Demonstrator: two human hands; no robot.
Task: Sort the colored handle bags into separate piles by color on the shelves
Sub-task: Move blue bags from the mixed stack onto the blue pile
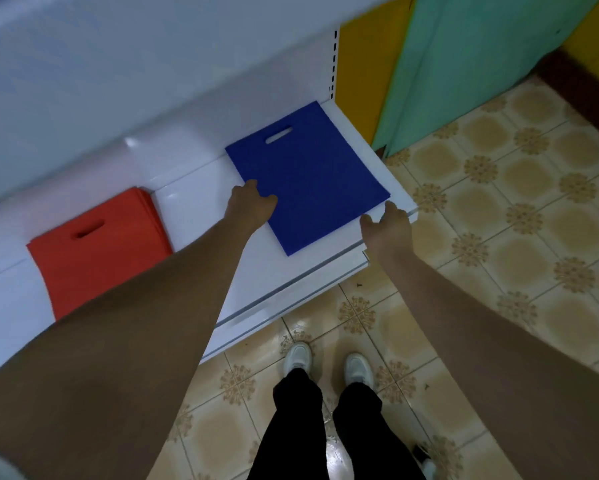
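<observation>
On white shelf [201, 202]: flat blue bag [311, 174], oval handle cutout.

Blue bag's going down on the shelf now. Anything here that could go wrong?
The blue bag lies skewed, its near-right corner close to the shelf end, so a nudge from the right hand might push it over. The left hand resting on its edge could drag it toward the red pile.

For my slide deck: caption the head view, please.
Both hands, left hand and right hand, at the blue bag on a white shelf, red pile alongside.
</observation>
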